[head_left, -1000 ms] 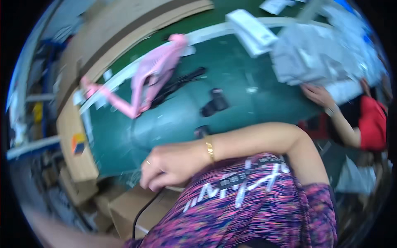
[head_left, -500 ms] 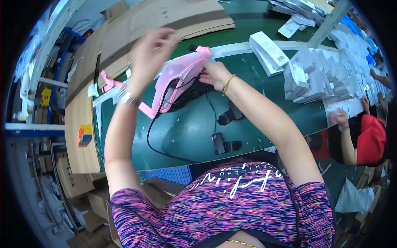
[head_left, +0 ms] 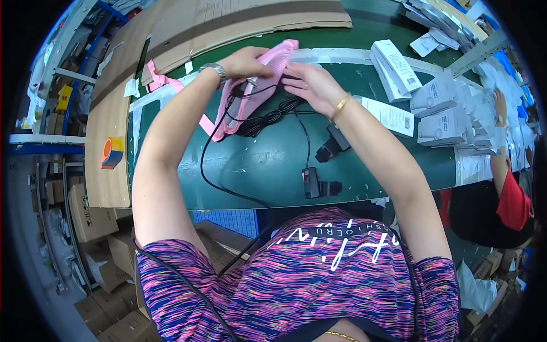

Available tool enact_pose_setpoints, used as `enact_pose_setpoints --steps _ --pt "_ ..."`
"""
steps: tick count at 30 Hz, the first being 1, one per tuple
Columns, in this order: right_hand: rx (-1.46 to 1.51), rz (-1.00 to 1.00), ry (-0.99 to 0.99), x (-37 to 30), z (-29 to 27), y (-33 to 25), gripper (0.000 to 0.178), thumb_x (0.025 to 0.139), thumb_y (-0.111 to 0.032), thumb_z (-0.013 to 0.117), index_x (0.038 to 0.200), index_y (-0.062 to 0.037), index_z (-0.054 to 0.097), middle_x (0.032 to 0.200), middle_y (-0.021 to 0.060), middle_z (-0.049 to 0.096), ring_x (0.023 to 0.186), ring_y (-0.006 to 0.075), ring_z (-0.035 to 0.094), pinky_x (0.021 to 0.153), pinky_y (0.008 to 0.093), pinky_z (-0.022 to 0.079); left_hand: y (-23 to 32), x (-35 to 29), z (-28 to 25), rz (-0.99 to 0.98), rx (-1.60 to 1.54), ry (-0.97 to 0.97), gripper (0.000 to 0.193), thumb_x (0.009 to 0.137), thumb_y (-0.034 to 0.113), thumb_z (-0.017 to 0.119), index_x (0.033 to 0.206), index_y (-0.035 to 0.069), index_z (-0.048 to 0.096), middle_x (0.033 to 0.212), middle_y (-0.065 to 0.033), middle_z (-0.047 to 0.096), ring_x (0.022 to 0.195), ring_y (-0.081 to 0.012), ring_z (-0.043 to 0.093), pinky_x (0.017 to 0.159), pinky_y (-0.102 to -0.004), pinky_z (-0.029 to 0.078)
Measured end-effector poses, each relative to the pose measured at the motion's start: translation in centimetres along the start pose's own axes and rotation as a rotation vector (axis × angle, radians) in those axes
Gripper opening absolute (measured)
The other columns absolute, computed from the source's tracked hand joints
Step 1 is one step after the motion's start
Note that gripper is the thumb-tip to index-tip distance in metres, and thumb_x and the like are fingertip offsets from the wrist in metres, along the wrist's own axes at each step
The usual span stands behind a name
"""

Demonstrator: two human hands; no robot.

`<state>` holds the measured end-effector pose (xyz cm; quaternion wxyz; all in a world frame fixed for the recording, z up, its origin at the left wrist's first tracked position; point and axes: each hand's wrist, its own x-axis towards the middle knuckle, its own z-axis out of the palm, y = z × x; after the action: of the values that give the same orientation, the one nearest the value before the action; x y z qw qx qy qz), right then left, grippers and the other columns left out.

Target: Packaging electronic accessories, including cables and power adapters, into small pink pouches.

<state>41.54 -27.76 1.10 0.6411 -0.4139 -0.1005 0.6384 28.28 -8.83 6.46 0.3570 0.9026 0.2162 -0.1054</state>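
A pink mesh bag (head_left: 264, 94) with a zipped opening and pink straps stands tilted on the green worktable. My left hand (head_left: 245, 62) bends over its upper edge, fingers closed on the fabric by the opening. On the bag's right edge, my right hand (head_left: 313, 85) holds with its fingertips; the other fingers are fairly straight. A black cable (head_left: 265, 121) lies bundled beneath the bag, and one length runs toward my body. Nearer to me lie a small black device with a strap (head_left: 311, 183) and a black clip-like part (head_left: 330, 147). The bag's inside is mostly hidden.
White boxes (head_left: 393, 65) stand at the right, with more stacked boxes (head_left: 447, 122) beyond. Flattened cardboard (head_left: 239, 20) covers the far side. A tape roll (head_left: 111, 153) sits on the wooden board at left. Another person in red (head_left: 513, 199) works at the far right.
My left hand has come down from the air onto the bag's upper edge. The bag has turned more upright. The view has shifted, and the other person's hands have moved.
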Motion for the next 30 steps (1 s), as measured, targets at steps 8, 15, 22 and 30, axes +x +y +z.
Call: enact_pose_setpoints --steps 8,15,22,30 --pt "-1.581 -0.824 -0.356 -17.5 -3.1 7.6 0.047 0.089 -0.032 0.079 0.131 -0.014 0.068 0.144 0.0092 0.06 0.136 0.0299 0.054 0.122 0.0495 0.036 -2.6 -3.1 -2.2 -0.102 -0.108 -0.037 0.051 0.092 0.028 0.078 0.135 0.002 0.067 0.114 -0.0054 0.074 0.101 -0.0111 0.067 0.094 -0.0282 0.054" --pt "-1.979 -0.84 -0.398 -14.6 -8.7 8.0 0.038 0.081 -0.022 0.077 0.117 -0.0116 0.072 0.139 0.0074 0.064 0.135 0.0286 0.054 0.124 0.0552 0.031 -3.7 -6.0 -1.9 -0.153 -0.165 -0.022 0.048 0.09 0.03 0.078 0.129 0.004 0.07 0.107 -0.0036 0.074 0.095 -0.0102 0.067 0.085 -0.0277 0.055" --pt "-2.26 -1.058 -0.097 -12.5 -10.1 4.6 0.033 0.085 -0.02 0.073 0.116 -0.0106 0.072 0.13 0.0074 0.068 0.131 0.0276 0.058 0.121 0.0503 0.036 -4.1 -8.7 -1.8 -0.346 -0.214 -0.051 0.048 0.091 0.029 0.079 0.13 0.001 0.07 0.111 -0.0023 0.074 0.101 -0.0089 0.066 0.093 -0.0246 0.052" --pt "-1.464 -1.077 0.01 -8.3 4.6 12.7 0.083 0.079 -0.048 0.086 0.143 -0.0057 0.057 0.131 0.0112 0.068 0.128 0.0315 0.057 0.119 0.0511 0.036 -3.7 -9.1 -0.8 -0.398 -0.315 -0.028 0.046 0.089 0.025 0.08 0.128 0.002 0.072 0.108 -0.0018 0.075 0.099 -0.0075 0.066 0.089 -0.0248 0.053"
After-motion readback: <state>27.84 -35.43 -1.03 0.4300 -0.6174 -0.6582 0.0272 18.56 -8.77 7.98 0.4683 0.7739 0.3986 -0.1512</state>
